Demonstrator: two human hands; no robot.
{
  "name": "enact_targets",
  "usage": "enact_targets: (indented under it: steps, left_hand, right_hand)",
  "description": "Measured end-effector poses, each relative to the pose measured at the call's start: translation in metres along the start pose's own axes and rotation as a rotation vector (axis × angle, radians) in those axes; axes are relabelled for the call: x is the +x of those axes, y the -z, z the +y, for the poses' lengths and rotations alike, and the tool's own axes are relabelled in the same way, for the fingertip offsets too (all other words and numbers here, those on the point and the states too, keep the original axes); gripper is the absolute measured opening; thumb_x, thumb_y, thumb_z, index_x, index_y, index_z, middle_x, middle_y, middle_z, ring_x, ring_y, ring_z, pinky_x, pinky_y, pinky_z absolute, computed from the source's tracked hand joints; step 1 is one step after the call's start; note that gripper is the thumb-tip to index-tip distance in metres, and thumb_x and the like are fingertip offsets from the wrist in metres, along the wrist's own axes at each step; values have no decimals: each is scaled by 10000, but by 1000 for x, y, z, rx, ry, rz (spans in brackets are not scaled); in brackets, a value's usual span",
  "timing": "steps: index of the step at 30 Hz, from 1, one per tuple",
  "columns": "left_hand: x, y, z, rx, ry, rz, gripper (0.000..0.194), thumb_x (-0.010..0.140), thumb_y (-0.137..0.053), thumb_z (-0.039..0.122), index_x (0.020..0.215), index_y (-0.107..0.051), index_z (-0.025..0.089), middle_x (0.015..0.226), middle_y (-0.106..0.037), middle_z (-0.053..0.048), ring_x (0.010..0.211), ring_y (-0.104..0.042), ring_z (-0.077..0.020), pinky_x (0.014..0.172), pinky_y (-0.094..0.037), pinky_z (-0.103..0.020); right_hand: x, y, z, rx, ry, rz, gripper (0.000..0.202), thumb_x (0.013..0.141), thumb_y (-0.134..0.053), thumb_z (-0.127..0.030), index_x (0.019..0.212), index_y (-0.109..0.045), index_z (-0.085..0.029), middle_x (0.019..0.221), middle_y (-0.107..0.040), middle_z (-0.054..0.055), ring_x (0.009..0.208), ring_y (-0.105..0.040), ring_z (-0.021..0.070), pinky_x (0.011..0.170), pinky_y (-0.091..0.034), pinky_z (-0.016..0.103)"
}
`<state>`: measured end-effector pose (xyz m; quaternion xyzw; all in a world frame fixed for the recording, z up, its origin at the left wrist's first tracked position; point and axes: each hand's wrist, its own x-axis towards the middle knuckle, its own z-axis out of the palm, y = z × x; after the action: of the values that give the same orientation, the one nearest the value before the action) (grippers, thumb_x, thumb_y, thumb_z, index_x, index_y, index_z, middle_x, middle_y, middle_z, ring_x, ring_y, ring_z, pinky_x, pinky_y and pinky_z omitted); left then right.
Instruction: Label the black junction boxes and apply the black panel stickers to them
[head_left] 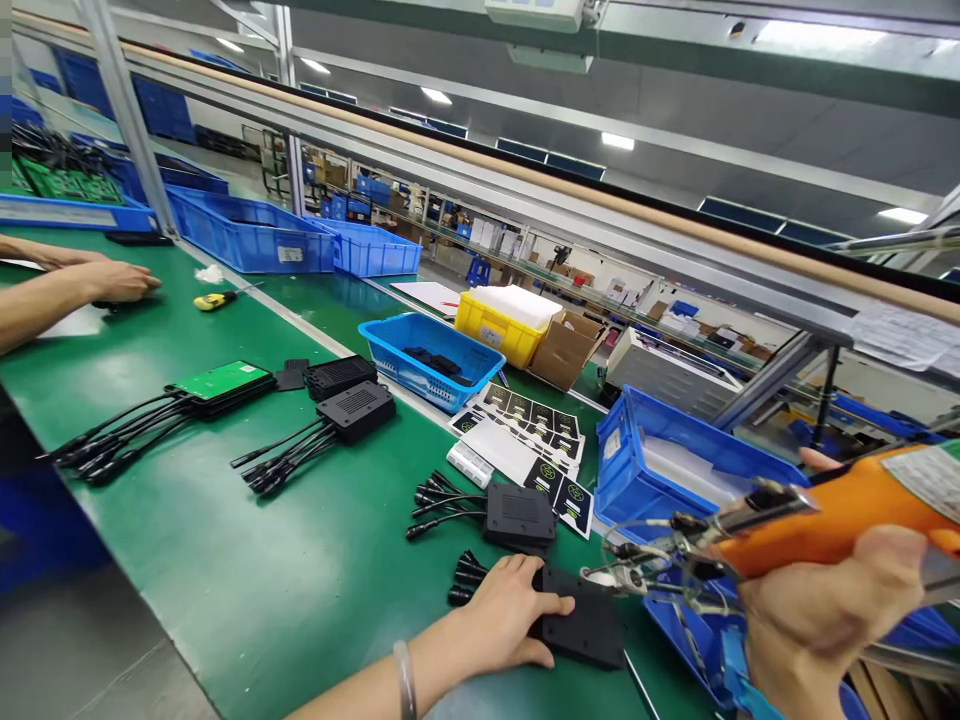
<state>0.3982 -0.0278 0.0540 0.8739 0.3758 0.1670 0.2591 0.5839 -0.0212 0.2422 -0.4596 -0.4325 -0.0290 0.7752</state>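
Observation:
My left hand (502, 610) grips the left side of a flat black plastic box (589, 620), with fingers over its top and the thumb at its near edge. Short black cables with connectors (469, 570) stick out on the box's left. My right hand (832, 610) is closed round an orange hand-held power tool (817, 515) with a metal front end. That front end, tangled with thin strands or wires, is at the box's far right corner; whether it touches cannot be made out. Just behind lies another black cabled box (520, 515).
Farther left lie more cabled boxes (356, 410) and one with a green circuit board (223, 380). Label sheets (540, 440), a light blue basket (427, 360), a yellow bin (495, 330) and a blue bin (675, 470) stand behind. A co-worker's hands (112, 280) work at far left, near a yellow screwdriver (216, 299).

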Motion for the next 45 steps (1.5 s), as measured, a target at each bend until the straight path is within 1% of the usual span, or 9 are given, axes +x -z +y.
enact_targets:
  steps: [4,11,17,27,32,36,40,42,45]
  left_hand:
    - [0,3,1,18,-4,-8,684,728,-784,561,1356,-565,397,1332,-536,-144,1264,-509,-373,1043,-423,-507]
    - [1,1,2,43,4,-19,689,721,-813,504,1355,-561,407,1259,-573,-140,1230,-530,-362,1013,-444,-487]
    - [4,-1,-1,46,0,-10,703,711,-820,511,1356,-559,408,1236,-583,-138,1231,-524,-358,1006,-446,-492]
    - [5,-8,-3,62,-1,-3,728,693,-836,503,1356,-550,419,1240,-570,-119,1212,-535,-353,987,-462,-483]
    - [5,-8,-3,42,19,-7,708,705,-827,503,1354,-558,414,1276,-566,-129,1233,-527,-361,997,-458,-500]
    - [3,-5,-1,20,25,-15,720,718,-833,454,1374,-539,412,1363,-532,-136,1290,-493,-370,1044,-421,-514]
    - [0,-1,4,16,11,-35,710,764,-809,412,1408,-511,380,1487,-431,-173,1362,-422,-404,1074,-385,-551]
    - [-1,0,6,21,0,-30,681,791,-786,407,1412,-510,366,1514,-395,-178,1368,-410,-418,1066,-391,-561]
    - [-2,0,8,51,6,-4,632,806,-769,408,1391,-533,367,1489,-410,-160,1314,-471,-395,1046,-415,-541]
  right_hand:
    - [-5,-18,-6,58,-76,-53,401,795,-417,-416,869,-698,-139,571,-532,17,382,-430,146,419,-374,341]
    - [-30,-18,30,57,-213,-199,449,795,-423,-469,955,-645,-113,483,-518,-15,373,-469,159,358,-373,279]
    - [-43,-17,46,43,-242,-207,430,778,-432,-508,905,-623,-145,486,-530,-10,335,-468,163,341,-374,289]
    - [-51,-21,48,-5,-213,-183,417,761,-466,-547,826,-606,-160,484,-526,-8,397,-497,166,402,-418,290]
    - [-53,-9,37,-10,-198,-185,418,686,-448,-519,811,-630,-164,502,-546,26,382,-473,189,361,-378,317]
    - [-36,2,10,-69,-135,-98,370,750,-446,-448,830,-666,-163,638,-604,72,450,-495,201,419,-416,366]
    - [-16,1,-22,-98,-38,1,419,804,-389,-401,962,-689,-156,782,-633,91,603,-552,228,526,-444,392]
    - [-13,-1,-31,-65,-69,3,437,817,-379,-394,1024,-684,-160,797,-638,87,560,-533,211,498,-427,387]
    - [-15,1,-34,-35,-140,-6,402,812,-418,-373,1020,-693,-165,764,-642,82,450,-476,177,424,-390,375]
